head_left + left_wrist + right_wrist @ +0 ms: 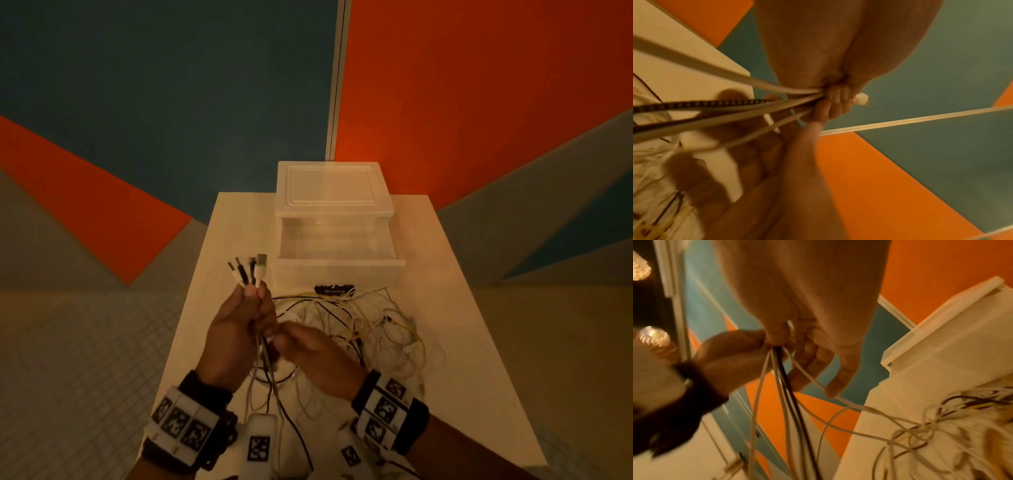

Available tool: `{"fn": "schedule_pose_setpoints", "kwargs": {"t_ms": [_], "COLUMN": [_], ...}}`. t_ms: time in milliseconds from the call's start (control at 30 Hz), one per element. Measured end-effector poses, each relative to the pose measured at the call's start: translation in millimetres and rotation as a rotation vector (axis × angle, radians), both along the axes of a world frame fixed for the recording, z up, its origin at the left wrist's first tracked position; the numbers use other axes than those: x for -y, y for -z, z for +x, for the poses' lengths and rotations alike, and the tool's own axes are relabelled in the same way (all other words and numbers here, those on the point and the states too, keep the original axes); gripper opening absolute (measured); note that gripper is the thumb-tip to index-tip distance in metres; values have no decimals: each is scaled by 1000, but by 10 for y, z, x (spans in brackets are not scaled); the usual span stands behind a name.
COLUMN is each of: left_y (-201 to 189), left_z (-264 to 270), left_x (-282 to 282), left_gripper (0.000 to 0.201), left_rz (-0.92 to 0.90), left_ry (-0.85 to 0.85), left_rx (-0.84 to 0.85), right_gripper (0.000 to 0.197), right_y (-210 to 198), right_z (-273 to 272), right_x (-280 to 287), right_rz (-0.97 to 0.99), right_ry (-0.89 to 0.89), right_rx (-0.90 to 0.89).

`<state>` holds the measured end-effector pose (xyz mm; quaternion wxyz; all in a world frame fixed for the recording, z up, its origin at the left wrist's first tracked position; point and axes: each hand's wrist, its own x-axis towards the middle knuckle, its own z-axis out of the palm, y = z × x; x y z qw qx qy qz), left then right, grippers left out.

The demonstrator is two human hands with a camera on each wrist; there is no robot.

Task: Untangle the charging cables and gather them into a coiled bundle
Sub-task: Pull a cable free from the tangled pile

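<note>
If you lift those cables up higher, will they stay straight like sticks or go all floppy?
Probably floppy: below the left hand the cables sag in loose curves, and the rest lie in soft loops on the table. They look thin, so likely light. The tangle would probably drag along too.

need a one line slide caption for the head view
Left hand grips a bunch of charging cables plug-ends up while the right hand pinches the strands below, above the tangle on the table.

Drawer box (334,192) behind tangled cables (370,329) — both on table (462,342).
</note>
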<state>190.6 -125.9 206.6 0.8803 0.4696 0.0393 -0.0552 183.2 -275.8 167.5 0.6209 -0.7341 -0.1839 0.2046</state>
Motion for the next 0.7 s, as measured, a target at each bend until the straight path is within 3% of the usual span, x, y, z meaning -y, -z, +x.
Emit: {"fn": "schedule_pose_setpoints", "kwargs": {"t_ms": [100,200,400,533,633,700], "left_y": [2,-14,-108,-18,67,104], "left_z": [-3,-12,-9,-101,-158,-153], "left_x": [-83,-198,-419,-187,72,103], "left_gripper": [28,29,32,42,52,28], "left_rz": [18,29,67,510,485,510], "left_ry": [9,-29,-137,-143,-79,-81], "left_rx": [42,94,155,168,121,151], "right_gripper": [21,22,24,27,21,22], "right_y": [129,303,623,221,-121,-215], "right_z": [-68,-18,108,232,264,272], "right_x": [71,209,508,348,153,121], "right_rz": [-61,-170,-447,-348,-309,-307], "right_ry": [-4,39,105,182,147,142], "right_rx": [77,190,252,420,547,565]}}
